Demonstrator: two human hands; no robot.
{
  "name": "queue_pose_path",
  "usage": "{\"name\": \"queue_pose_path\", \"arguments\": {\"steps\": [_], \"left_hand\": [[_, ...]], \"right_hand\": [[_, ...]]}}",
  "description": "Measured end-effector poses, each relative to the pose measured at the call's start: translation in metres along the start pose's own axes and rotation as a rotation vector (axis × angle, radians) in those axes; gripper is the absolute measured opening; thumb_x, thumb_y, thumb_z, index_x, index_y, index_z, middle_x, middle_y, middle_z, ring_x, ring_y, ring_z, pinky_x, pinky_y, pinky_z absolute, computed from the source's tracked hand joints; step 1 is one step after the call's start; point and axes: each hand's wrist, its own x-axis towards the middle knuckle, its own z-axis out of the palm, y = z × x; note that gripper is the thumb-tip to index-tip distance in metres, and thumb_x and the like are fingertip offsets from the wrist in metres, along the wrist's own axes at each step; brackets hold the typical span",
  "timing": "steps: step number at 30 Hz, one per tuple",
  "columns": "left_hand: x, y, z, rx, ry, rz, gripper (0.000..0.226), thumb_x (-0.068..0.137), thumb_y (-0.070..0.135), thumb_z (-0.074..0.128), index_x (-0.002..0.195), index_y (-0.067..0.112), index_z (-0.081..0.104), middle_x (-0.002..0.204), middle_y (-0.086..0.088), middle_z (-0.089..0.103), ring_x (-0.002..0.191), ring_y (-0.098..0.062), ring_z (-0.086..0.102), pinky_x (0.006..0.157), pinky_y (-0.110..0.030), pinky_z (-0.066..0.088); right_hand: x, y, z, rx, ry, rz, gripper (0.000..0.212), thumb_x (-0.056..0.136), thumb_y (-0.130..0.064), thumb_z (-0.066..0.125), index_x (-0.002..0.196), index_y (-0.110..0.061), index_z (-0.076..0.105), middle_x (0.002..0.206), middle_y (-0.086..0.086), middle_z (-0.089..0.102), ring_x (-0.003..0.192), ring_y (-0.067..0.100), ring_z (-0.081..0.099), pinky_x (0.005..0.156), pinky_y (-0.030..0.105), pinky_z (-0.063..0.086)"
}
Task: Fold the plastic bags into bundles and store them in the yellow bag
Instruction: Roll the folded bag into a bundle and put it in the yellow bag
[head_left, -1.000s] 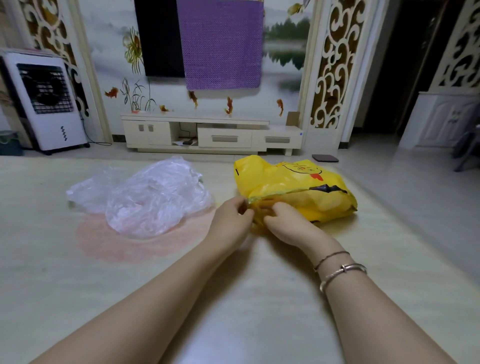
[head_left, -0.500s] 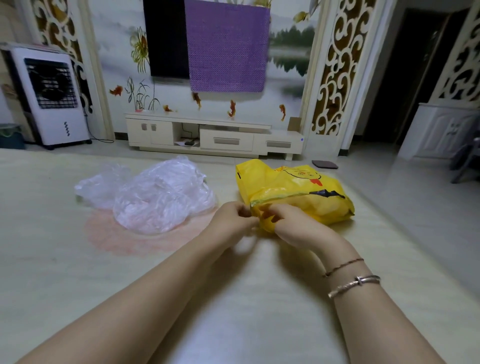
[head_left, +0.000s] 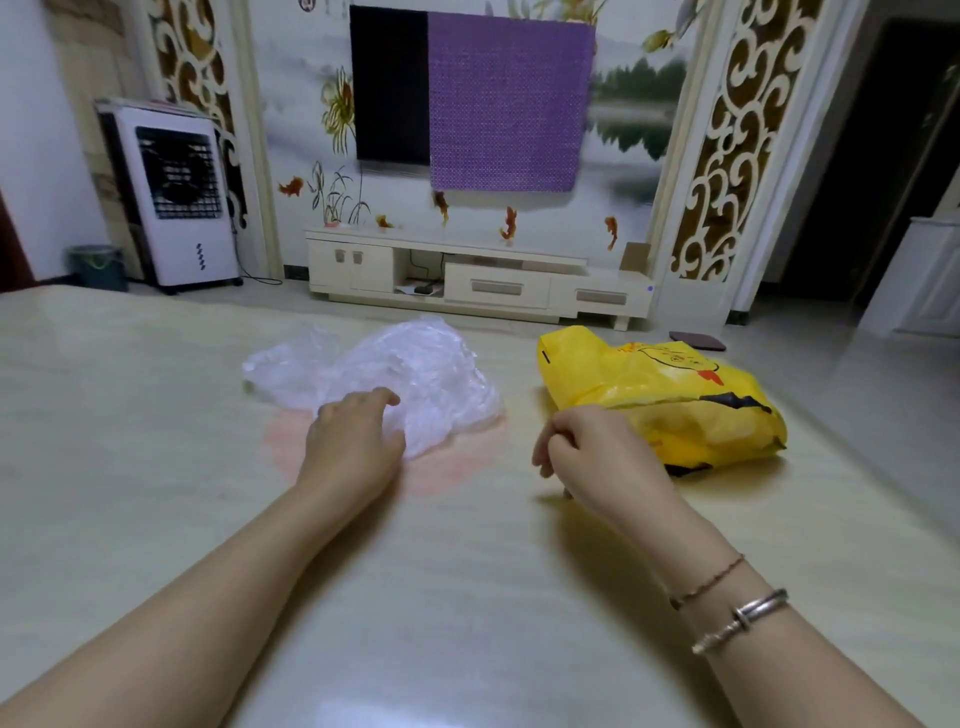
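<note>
On the pale worktop (head_left: 467, 597), the left hand (head_left: 353, 441) reaches onto the near edge of the crumpled clear plastic bags (head_left: 395, 379), fingers loosely bent over the plastic; whether this grip has actually closed on it, I cannot tell. Over to the right, the right hand (head_left: 597, 457) hangs curled with nothing in it, just beside the yellow bag (head_left: 675, 405), which lies stuffed on its side.
</note>
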Motion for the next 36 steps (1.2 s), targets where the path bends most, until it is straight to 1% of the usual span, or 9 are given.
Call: {"name": "queue_pose_path", "arguments": {"steps": [3, 8, 12, 16, 21, 24, 29, 32, 36], "left_hand": [[-0.001, -0.009, 0.000, -0.064, -0.065, 0.012, 0.035, 0.092, 0.020, 0.050, 0.124, 0.020, 0.063, 0.130, -0.007, 0.062, 0.122, -0.030, 0.052, 0.102, -0.037, 0.041], [0.000, -0.010, -0.001, -0.176, -0.071, 0.050, 0.030, 0.081, 0.019, 0.040, 0.085, 0.008, 0.068, 0.093, -0.010, 0.068, 0.095, -0.028, 0.061, 0.085, -0.033, 0.047], [-0.008, 0.009, -0.015, -0.564, 0.063, 0.116, 0.037, 0.090, 0.000, 0.045, 0.114, 0.014, 0.070, 0.118, 0.010, 0.065, 0.116, -0.002, 0.054, 0.090, -0.003, 0.034], [-0.021, 0.025, -0.033, -1.052, -0.004, 0.217, 0.040, 0.089, -0.011, 0.044, 0.103, 0.011, 0.074, 0.109, 0.006, 0.073, 0.112, -0.001, 0.061, 0.095, -0.013, 0.043], [-0.028, 0.034, -0.034, -1.290, -0.085, 0.209, 0.026, 0.088, -0.016, 0.048, 0.088, -0.002, 0.071, 0.103, -0.010, 0.074, 0.110, -0.014, 0.066, 0.096, -0.022, 0.049], [-0.029, 0.037, -0.029, -1.275, -0.110, 0.169, 0.026, 0.087, -0.016, 0.050, 0.080, 0.000, 0.069, 0.098, -0.011, 0.075, 0.106, -0.015, 0.068, 0.093, -0.024, 0.051], [-0.031, 0.041, -0.014, -1.119, -0.089, 0.160, 0.035, 0.081, -0.016, 0.052, 0.070, 0.011, 0.072, 0.092, -0.011, 0.075, 0.100, -0.018, 0.070, 0.098, -0.042, 0.050], [-0.032, 0.043, -0.011, -1.004, -0.033, 0.209, 0.026, 0.075, -0.004, 0.050, 0.070, 0.016, 0.066, 0.081, 0.000, 0.072, 0.089, -0.016, 0.068, 0.090, -0.034, 0.050], [-0.032, 0.050, -0.008, -1.024, -0.024, 0.144, 0.009, 0.084, 0.012, 0.071, 0.084, 0.013, 0.062, 0.075, 0.003, 0.067, 0.075, -0.005, 0.063, 0.076, -0.018, 0.044]], "right_hand": [[0.000, -0.005, 0.015, 0.103, -0.023, -0.024, 0.031, 0.081, -0.009, 0.043, 0.071, -0.024, 0.067, 0.079, -0.008, 0.069, 0.071, 0.012, 0.063, 0.066, 0.032, 0.052], [0.002, -0.008, 0.028, 0.268, -0.050, -0.008, 0.034, 0.082, -0.002, 0.043, 0.079, -0.018, 0.072, 0.083, -0.006, 0.072, 0.068, 0.010, 0.065, 0.061, 0.021, 0.050], [0.003, -0.012, 0.032, 0.662, -0.114, 0.125, 0.037, 0.087, 0.009, 0.034, 0.089, -0.005, 0.069, 0.092, 0.011, 0.070, 0.061, 0.016, 0.064, 0.049, 0.024, 0.047], [0.007, -0.015, 0.034, 1.021, -0.124, 0.286, 0.027, 0.094, 0.010, 0.033, 0.096, 0.000, 0.059, 0.092, 0.017, 0.062, 0.058, 0.019, 0.065, 0.046, 0.028, 0.053], [0.011, -0.009, 0.036, 1.207, -0.124, 0.389, 0.017, 0.096, -0.001, 0.048, 0.112, 0.001, 0.054, 0.107, 0.025, 0.064, 0.068, 0.026, 0.068, 0.050, 0.028, 0.054], [0.011, -0.011, 0.032, 1.257, -0.215, 0.295, 0.023, 0.095, -0.010, 0.052, 0.116, -0.002, 0.060, 0.108, 0.018, 0.068, 0.080, 0.024, 0.067, 0.063, 0.032, 0.055], [0.008, -0.021, 0.033, 1.297, -0.273, 0.231, 0.021, 0.095, 0.003, 0.048, 0.094, -0.010, 0.064, 0.087, 0.007, 0.069, 0.071, 0.015, 0.070, 0.062, 0.029, 0.058], [0.002, -0.023, 0.031, 1.278, -0.244, 0.136, 0.011, 0.092, -0.002, 0.057, 0.097, -0.003, 0.066, 0.079, 0.004, 0.072, 0.067, 0.014, 0.069, 0.058, 0.026, 0.057], [0.002, -0.023, 0.028, 1.294, -0.148, 0.108, 0.012, 0.086, 0.003, 0.061, 0.087, -0.007, 0.069, 0.076, 0.001, 0.073, 0.070, 0.013, 0.070, 0.061, 0.024, 0.058]]}}
